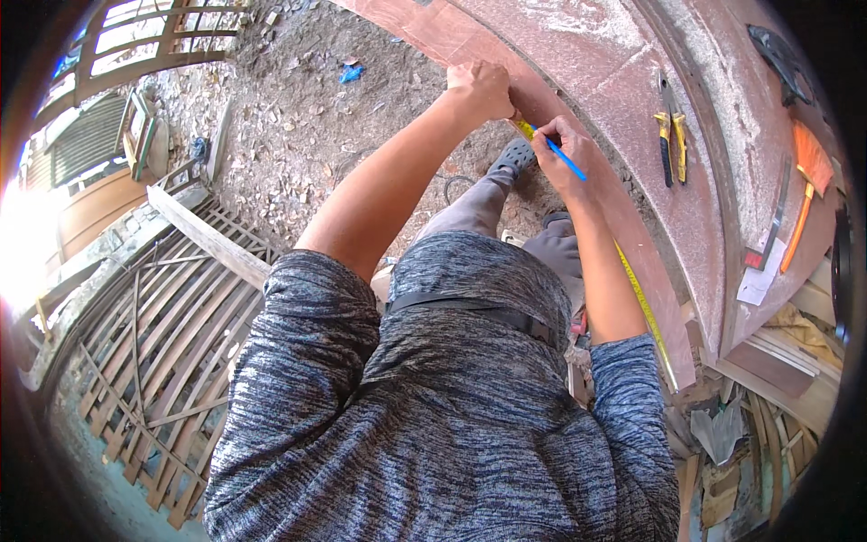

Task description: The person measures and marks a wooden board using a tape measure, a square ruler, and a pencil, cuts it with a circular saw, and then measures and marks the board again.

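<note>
A long reddish-brown wooden board [617, 210] runs along the near side of the worktable. A yellow tape measure [639, 294] is stretched along it, passing beneath my right forearm. At the upper end of the tape, my left hand [481, 90] is curled over the board and holds the tape there; its palm hides whatever else is inside. Close beside it, my right hand [564, 149] pinches a blue pencil or pen [567, 163], slanted with its tip toward the tape. Which kind of writing tool it is, I cannot tell.
On the dusty reddish table [614, 90] lie yellow-and-black pliers [671, 135], an orange-handled brush [804, 194], a try square [768, 226] and a black tool [778, 59]. A slatted wooden frame [172, 334] stands at left. Wood scraps [768, 443] lie at lower right.
</note>
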Tool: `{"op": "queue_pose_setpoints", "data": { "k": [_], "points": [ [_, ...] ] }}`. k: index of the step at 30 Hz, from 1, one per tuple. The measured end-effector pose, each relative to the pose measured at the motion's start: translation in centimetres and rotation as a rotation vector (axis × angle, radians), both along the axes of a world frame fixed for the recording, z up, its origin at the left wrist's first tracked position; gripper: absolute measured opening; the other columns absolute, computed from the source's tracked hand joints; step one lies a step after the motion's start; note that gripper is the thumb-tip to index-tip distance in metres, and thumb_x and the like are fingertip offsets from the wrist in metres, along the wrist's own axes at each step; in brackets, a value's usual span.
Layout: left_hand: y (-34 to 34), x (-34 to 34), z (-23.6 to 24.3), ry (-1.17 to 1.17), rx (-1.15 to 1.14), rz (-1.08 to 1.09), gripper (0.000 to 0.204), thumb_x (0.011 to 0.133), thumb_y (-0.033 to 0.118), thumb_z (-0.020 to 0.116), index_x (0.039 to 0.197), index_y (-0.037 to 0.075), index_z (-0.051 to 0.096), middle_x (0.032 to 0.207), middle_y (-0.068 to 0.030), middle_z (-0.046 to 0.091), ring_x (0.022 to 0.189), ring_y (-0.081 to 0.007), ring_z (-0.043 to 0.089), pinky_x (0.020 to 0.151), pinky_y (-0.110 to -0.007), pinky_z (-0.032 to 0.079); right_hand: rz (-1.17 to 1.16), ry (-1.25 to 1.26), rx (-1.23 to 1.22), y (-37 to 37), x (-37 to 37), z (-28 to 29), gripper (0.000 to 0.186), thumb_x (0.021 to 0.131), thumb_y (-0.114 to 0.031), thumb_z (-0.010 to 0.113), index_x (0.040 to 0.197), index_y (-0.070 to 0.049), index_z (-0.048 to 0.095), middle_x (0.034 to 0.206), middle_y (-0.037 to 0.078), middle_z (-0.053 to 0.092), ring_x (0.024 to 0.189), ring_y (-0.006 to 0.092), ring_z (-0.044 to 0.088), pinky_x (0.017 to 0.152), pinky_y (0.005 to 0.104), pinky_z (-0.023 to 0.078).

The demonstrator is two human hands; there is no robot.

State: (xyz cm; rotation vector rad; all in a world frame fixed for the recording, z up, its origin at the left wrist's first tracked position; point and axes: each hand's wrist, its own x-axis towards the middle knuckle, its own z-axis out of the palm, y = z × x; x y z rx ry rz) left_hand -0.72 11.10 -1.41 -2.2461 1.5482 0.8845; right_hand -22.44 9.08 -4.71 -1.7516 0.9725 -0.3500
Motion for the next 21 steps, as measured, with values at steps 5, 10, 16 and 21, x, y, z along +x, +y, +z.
{"op": "queue_pose_setpoints", "data": {
  "k": [5, 10, 16, 21],
  "points": [
    [-0.4, 0.0, 0.3, 0.008, 0.051, -0.002, 0.057, 0.076, 0.062, 0.083, 0.11, 0.017, 0.082, 0.12, -0.009, 0.077, 0.116, -0.033, 0.073, 0.094, -0.048, 0.06, -0.008, -0.003, -0.022, 0.1, 0.1, 0.1, 0.018, 0.093, -0.019, 0.073, 0.092, -0.002, 0.066, 0.076, 0.018, 0.071, 0.07, 0.0263, 0.073, 0.064, 0.0399, 0.056],
    [-0.2, 0.0, 0.2, -0.009, 0.03, -0.016, 0.056, 0.077, 0.061, 0.082, 0.111, 0.017, 0.082, 0.121, -0.009, 0.077, 0.116, -0.0332, 0.072, 0.094, -0.049, 0.06, 0.016, 0.003, -0.027, -0.1, 0.2, 0.2, 0.018, 0.093, -0.019, 0.073, 0.092, -0.002, 0.066, 0.076, 0.019, 0.071, 0.07, 0.027, 0.074, 0.064, 0.0404, 0.056],
    [-0.3, 0.1, 0.4, 0.011, 0.072, 0.023, 0.052, 0.077, 0.058, 0.083, 0.111, 0.018, 0.083, 0.121, -0.0091, 0.077, 0.118, -0.0325, 0.072, 0.095, -0.048, 0.059, 0.014, -0.021, -0.016, 0.2, 0.1, -0.5, 0.018, 0.094, -0.019, 0.073, 0.092, -0.002, 0.065, 0.075, 0.018, 0.071, 0.07, 0.0264, 0.074, 0.063, 0.0397, 0.056],
    [0.0, -0.1, 0.3, -0.007, 0.043, 0.016, 0.051, 0.077, 0.057, 0.084, 0.111, 0.02, 0.083, 0.122, -0.0075, 0.077, 0.116, -0.0327, 0.073, 0.095, -0.05, 0.059, 0.025, -0.06, -0.028, 0.2, 0.1, -0.9, 0.016, 0.094, -0.015, 0.073, 0.089, -0.002, 0.065, 0.073, 0.014, 0.069, 0.064, 0.0222, 0.069, 0.061, 0.0368, 0.054]
  ]
}}
